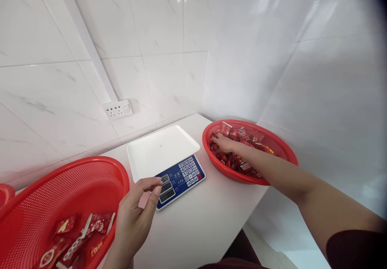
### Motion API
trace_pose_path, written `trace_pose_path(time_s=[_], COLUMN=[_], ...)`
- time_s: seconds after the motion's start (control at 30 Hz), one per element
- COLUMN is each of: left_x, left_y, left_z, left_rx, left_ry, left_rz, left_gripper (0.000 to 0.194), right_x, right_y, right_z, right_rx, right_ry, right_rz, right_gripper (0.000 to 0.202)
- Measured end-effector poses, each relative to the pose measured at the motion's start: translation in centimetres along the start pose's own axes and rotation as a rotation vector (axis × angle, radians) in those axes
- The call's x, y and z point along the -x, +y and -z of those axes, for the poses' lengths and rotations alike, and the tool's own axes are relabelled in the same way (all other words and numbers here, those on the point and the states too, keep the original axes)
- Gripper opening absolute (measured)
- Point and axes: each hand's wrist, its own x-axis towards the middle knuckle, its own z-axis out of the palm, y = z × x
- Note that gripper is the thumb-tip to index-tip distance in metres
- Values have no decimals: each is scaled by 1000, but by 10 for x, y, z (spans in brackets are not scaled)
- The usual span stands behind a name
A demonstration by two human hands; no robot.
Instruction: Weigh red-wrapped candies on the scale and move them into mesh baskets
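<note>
My right hand [223,144] reaches into the right red basket [282,152], among small red-wrapped packets [242,134]. Its visible fingers are spread on the packets; their tips are partly hidden. My left hand [137,214] hovers by the front edge of a digital scale [178,182], with thumb and index finger bent and a gap between them. Nothing shows in it. The scale has a blue keypad panel, small displays and a bare white weighing tray [161,148]. Below and left of that hand, the left red basket [90,176] holds several red packets [99,222].
The scale and both baskets stand on a white table [193,224] against a tiled wall. Another red rim [6,192] shows at the far left edge. A wall socket [117,109] sits above the table at the back. The right wall closely borders the right basket.
</note>
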Motion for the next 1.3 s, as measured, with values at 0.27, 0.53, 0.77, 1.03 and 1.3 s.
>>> trace_pose_path(time_s=[0.27, 0.53, 0.77, 1.03, 1.3], left_x=[-3, -4, -2, -3, -6], left_y=[5, 0, 0, 0, -5], left_z=[0, 0, -5, -7, -6], left_rx=[-27, -32, -74, -122, -134], left_ry=[4, -52, -81, -133, -117], left_rz=[-50, -70, 0, -27, 12], left_gripper=[13, 13, 17, 18, 17], right_x=[14, 28, 18, 16, 24], right_y=[12, 21, -5, -11, 17], right_z=[44, 54, 15, 13, 31], right_rx=[-58, -102, -57, -138, -375], right_ry=[-165, -188, -184, -156, -13], right_rz=[57, 42, 39, 93, 74], right_gripper=[18, 31, 83, 52, 25])
